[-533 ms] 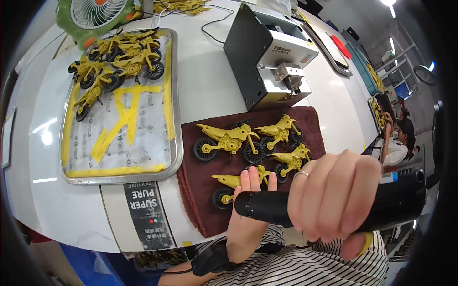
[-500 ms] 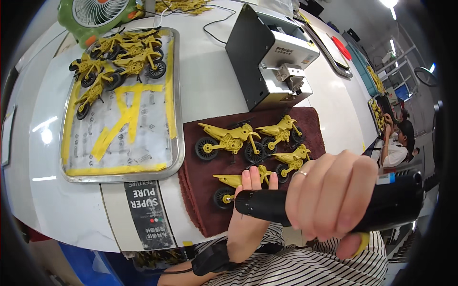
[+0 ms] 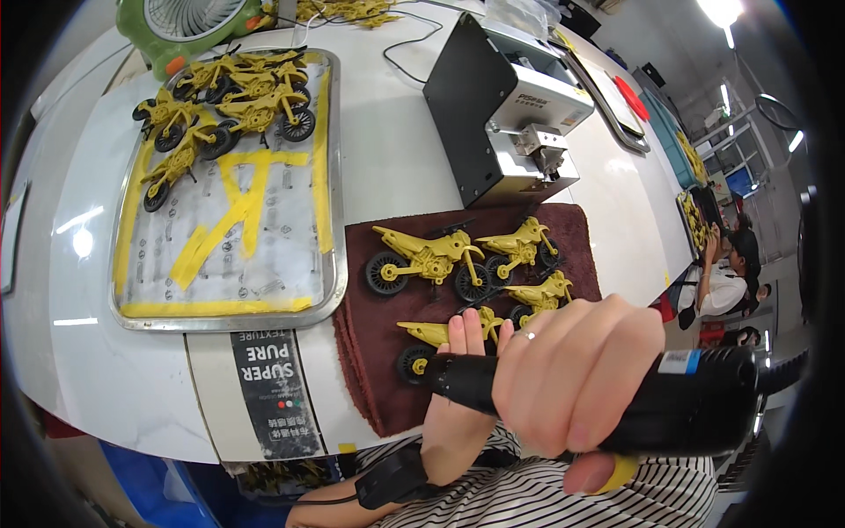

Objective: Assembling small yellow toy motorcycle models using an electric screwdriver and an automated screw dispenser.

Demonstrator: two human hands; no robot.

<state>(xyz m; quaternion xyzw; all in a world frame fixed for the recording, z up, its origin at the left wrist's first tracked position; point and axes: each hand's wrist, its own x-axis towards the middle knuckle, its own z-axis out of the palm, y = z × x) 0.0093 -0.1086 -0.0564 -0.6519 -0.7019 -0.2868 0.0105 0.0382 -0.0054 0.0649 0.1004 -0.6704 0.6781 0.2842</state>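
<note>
My right hand (image 3: 576, 378) is wrapped round a black electric screwdriver (image 3: 682, 405) lying roughly level, with a cable at its back end. Its tip meets the rear wheel hub of the nearest yellow toy motorcycle (image 3: 421, 333); the bit itself is not visible. My left hand (image 3: 459, 414) reaches in beneath the screwdriver and holds that motorcycle, fingers laid across its body; the thumb is hidden. Three more yellow toy motorcycles with black wheels, one of them (image 3: 431, 255) at the left, lie on the same brown cloth (image 3: 370, 374).
A metal tray (image 3: 339, 220) at the left holds several yellow toy motorcycles (image 3: 255, 106) and strips of yellow tape. Behind the cloth stands a black and silver machine (image 3: 493, 114). A green fan (image 3: 167, 44) is at the far left. Other people (image 3: 735, 264) sit at the far right.
The screwdriver and my right hand have shifted left and its back end has dropped lower; the tip sits closer against the wheel hub. My left hand stays on the motorcycle. The view has shifted slightly.
</note>
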